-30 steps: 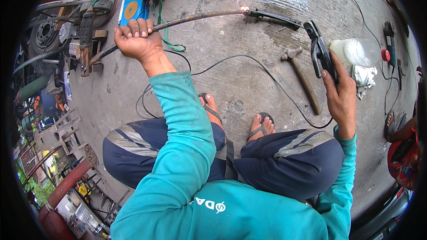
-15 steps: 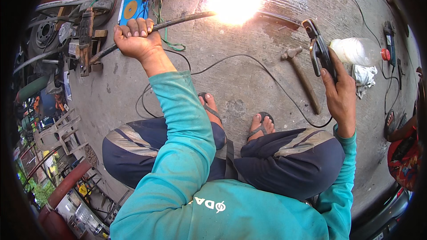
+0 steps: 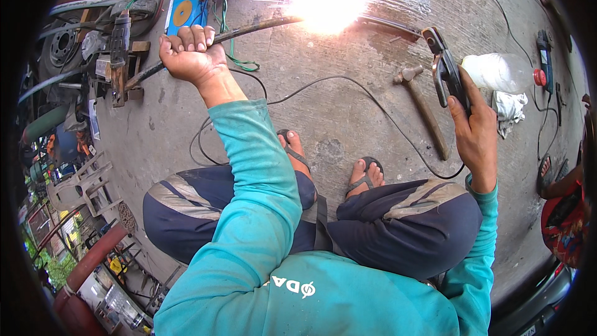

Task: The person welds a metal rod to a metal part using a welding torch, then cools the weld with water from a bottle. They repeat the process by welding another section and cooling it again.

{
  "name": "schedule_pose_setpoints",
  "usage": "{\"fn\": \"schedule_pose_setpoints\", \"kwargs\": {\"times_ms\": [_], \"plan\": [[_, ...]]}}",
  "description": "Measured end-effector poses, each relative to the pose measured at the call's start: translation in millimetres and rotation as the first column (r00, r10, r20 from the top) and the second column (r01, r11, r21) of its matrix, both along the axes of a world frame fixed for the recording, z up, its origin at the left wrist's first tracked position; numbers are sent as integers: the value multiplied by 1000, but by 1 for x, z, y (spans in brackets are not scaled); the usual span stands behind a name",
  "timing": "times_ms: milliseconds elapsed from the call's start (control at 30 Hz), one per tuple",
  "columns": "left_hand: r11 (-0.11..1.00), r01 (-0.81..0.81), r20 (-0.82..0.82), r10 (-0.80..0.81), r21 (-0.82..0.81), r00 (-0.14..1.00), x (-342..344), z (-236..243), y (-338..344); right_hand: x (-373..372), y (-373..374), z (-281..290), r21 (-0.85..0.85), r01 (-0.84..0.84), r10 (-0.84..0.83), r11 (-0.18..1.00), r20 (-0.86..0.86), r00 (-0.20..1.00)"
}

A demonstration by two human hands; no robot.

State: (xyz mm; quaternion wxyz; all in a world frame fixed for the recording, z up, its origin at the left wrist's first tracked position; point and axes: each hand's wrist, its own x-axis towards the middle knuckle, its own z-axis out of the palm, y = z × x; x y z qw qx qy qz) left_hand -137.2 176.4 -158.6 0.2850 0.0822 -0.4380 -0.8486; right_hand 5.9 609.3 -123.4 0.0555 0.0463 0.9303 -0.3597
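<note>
My left hand [image 3: 194, 55] is wrapped round a dark metal rod [image 3: 260, 26], which slants up to the right into a blinding welding arc [image 3: 329, 5]. From the arc's other side a thin welding electrode [image 3: 392, 25] leads to the jaws of a black electrode holder [image 3: 446, 65]. My right hand [image 3: 476, 124] grips that holder by its handle. The glare hides the spot where rod and electrode meet. A cable [image 3: 367, 92] runs over the concrete below. Just left of my right hand lies a wooden-handled hammer [image 3: 426, 112].
A plastic bottle [image 3: 500, 73] with a red cap lies at right, beside a white rag [image 3: 510, 106] and an angle grinder [image 3: 545, 56]. Green wires [image 3: 225, 31] and a blue box [image 3: 188, 11] are at upper left. Metal clutter fills the left; another person's foot [image 3: 547, 177] shows at right.
Sparks now spray up and left from the arc, and its glow has shifted shape slightly. Both hands stay almost where they were, still gripping the rod and the holder.
</note>
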Motion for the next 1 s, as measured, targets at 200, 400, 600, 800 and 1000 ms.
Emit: {"fn": "schedule_pose_setpoints", "kwargs": {"times_ms": [200,400,600,800,1000], "plan": [[1000,14,-8,-13,21,1000,-1,-1,-1,-1,-2,-1,-23,4,-4,1000,-6,1000],[1000,3,2,-3,9,1000,-1,-1,-2,-1,-3,0,-10,1,-1,1000,-12,1000],[1000,-7,11,7,-12,1000,-1,-1,-1,0,-4,-1,-8,6,-6,1000,-6,1000],[1000,-4,11,4,-6,1000,-1,-2,-2,-2,0,-4,-13,-24,23,1000,-38,999],[999,30,-1,-30,21,1000,0,-2,-3,-3,5,-5,-68,15,-16,998,-11,1000]]}}
